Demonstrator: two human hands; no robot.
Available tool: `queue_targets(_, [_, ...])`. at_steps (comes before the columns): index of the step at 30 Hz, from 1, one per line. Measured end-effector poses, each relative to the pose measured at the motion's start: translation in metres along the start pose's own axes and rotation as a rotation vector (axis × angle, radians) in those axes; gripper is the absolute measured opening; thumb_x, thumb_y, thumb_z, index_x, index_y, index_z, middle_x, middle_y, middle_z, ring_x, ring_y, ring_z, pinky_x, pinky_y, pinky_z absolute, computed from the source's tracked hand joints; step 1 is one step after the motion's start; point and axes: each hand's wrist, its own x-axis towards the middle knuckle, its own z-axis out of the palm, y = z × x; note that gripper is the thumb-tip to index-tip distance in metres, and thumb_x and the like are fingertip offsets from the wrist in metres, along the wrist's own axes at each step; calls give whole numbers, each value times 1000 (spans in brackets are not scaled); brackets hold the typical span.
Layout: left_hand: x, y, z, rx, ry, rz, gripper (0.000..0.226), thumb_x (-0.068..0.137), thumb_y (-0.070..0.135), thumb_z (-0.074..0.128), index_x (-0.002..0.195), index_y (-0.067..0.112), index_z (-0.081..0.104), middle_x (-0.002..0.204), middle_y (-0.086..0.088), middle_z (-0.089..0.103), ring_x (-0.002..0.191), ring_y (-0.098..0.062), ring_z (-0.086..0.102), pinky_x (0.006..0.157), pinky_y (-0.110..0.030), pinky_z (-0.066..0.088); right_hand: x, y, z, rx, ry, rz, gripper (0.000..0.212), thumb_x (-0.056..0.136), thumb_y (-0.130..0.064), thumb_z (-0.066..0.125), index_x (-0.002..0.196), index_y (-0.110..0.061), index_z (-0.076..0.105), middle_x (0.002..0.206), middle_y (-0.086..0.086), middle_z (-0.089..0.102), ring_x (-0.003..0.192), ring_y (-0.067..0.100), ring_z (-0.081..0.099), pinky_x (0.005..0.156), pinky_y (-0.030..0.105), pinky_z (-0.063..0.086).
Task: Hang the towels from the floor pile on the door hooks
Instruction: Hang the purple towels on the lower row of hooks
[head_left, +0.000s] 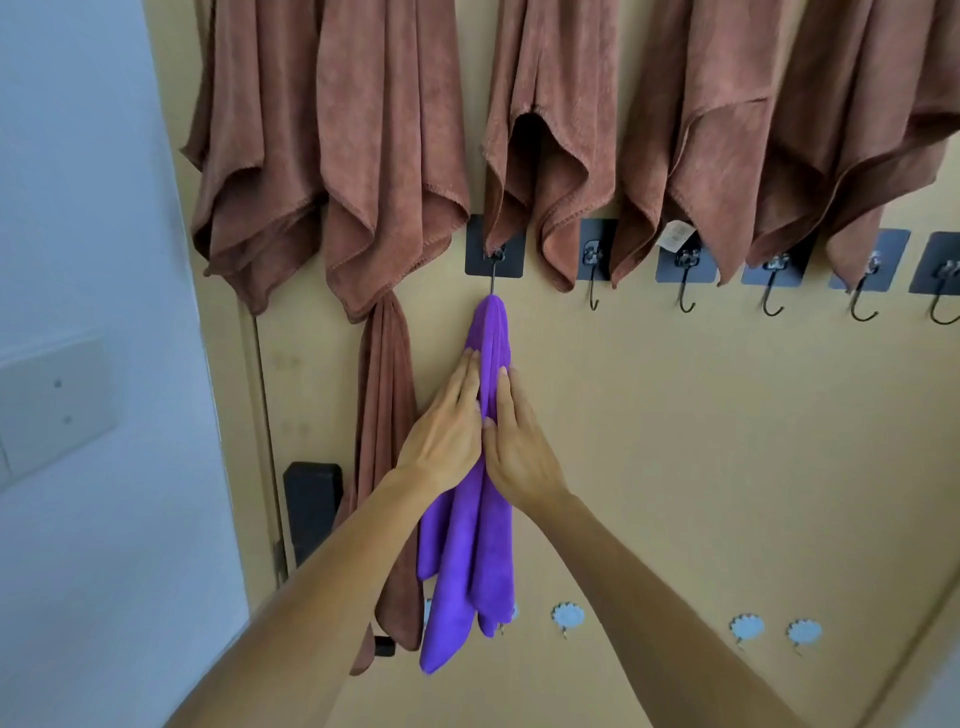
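A purple towel (467, 551) hangs from a black hook (493, 270) on the yellow door (701, 467). My left hand (447, 426) lies flat against the towel's left side with straight fingers. My right hand (514, 436) presses its right side the same way, fingers straight. Several brown towels (389, 156) hang from an upper row of hooks out of view. One more brown towel (387, 467) hangs in the lower row, just left of the purple one. The floor pile is out of view.
Several bare black hooks (685, 275) run rightward along the lower row. Small white flower-shaped hooks (569, 616) sit lower on the door. A black door handle (311, 509) is at the door's left edge, beside a pale wall with a switch plate (52, 410).
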Motion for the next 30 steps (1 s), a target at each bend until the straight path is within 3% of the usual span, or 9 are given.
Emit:
queue_targets(3, [-35, -9, 26, 135, -76, 28, 61, 100, 11, 24, 148, 3, -11, 160, -15, -8, 149, -21, -4, 120, -32, 15, -27, 4, 22, -5, -54, 31, 70, 90, -38, 6, 149, -2, 3, 158, 16, 1, 147, 22, 4, 119, 29, 14])
queue_targets(5, [-59, -14, 43, 275, -149, 91, 52, 96, 9, 9, 141, -9, -12, 155, -31, -6, 146, -38, -10, 120, -43, 9, -47, 6, 35, -26, -93, 67, 71, 88, -39, 5, 150, -2, 3, 158, 16, 0, 147, 23, 9, 117, 28, 19])
queue_targets(9, [-111, -11, 64, 452, -361, 222, 65, 85, 9, -4, 135, -25, 20, 144, -48, 7, 137, -58, -10, 117, -53, 4, -90, 4, 60, -93, -155, 141, 59, 96, -25, 16, 149, -1, 7, 157, 16, 9, 145, 26, 17, 113, 33, 29])
queue_targets(11, [-136, -9, 79, 436, -359, 157, 63, 88, 11, 1, 139, -22, 16, 147, -43, 10, 140, -55, -5, 117, -53, 10, -111, 4, 71, -127, -170, 183, 62, 91, -25, 14, 146, 4, 17, 154, 19, 22, 142, 29, 26, 108, 36, 37])
queue_targets(13, [-156, -9, 90, 311, -284, -57, 58, 93, 15, 24, 145, -11, 19, 153, -29, 13, 144, -41, 6, 118, -50, 16, -136, 7, 81, -139, -226, 215, 59, 89, -20, 24, 140, 8, 33, 145, 21, 40, 132, 32, 43, 96, 36, 48])
queue_targets(15, [-180, -14, 107, 262, -374, -132, 70, 87, 18, 48, 147, -6, 23, 155, -28, 7, 146, -38, 7, 119, -46, 18, -165, 11, 89, -174, -285, 233, 56, 85, -17, 32, 135, 6, 42, 137, 20, 50, 123, 31, 53, 87, 34, 53])
queue_targets(18, [-224, -6, 122, 91, -528, -228, 92, 63, 12, 73, 142, -8, 30, 149, -33, 27, 135, -41, 38, 104, -40, 45, -218, 17, 98, -224, -369, 247, 55, 83, -23, 34, 133, -2, 40, 131, 17, 56, 113, 29, 61, 79, 34, 57])
queue_targets(22, [-278, 24, 131, 113, -766, -235, 76, 95, 17, 40, 151, 9, -11, 158, -14, -19, 148, -30, -3, 114, -35, 25, -287, 23, 92, -301, -464, 339, 52, 86, -36, 32, 128, -9, 43, 124, 11, 63, 103, 25, 66, 73, 32, 58])
queue_targets(30, [-308, 165, 163, 119, -892, 21, 68, 99, 29, 32, 152, 13, -6, 159, -7, -18, 148, -27, -7, 119, -47, 8, -426, 55, -12, -494, -520, 654, 57, 98, -45, 14, 125, -16, 55, 125, 9, 63, 108, 25, 64, 79, 42, 57])
